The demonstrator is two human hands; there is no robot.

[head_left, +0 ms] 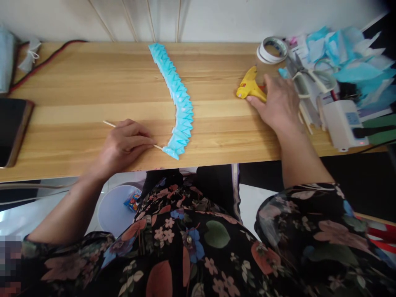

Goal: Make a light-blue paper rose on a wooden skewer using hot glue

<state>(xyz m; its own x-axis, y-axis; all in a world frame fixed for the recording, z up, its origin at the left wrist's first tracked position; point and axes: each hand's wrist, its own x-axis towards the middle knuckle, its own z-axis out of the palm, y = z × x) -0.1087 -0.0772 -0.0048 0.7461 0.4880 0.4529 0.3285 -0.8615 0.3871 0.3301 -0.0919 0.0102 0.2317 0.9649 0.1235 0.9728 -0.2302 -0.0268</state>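
Note:
My left hand is closed around a thin wooden stick. The stick's right tip meets the near end of a long curved strip of pointed, folded light-blue pieces, which lies across the wooden table. At the right, my right hand has its thumb and fingers around the yellow hot glue gun. The hand hides part of the glue gun, which is low over or resting on the table; I cannot tell which.
Tape rolls, scissors, blue scraps and a white device crowd the right end. A phone lies at the left edge. Several thin sticks lean on the back wall. A white bin stands below.

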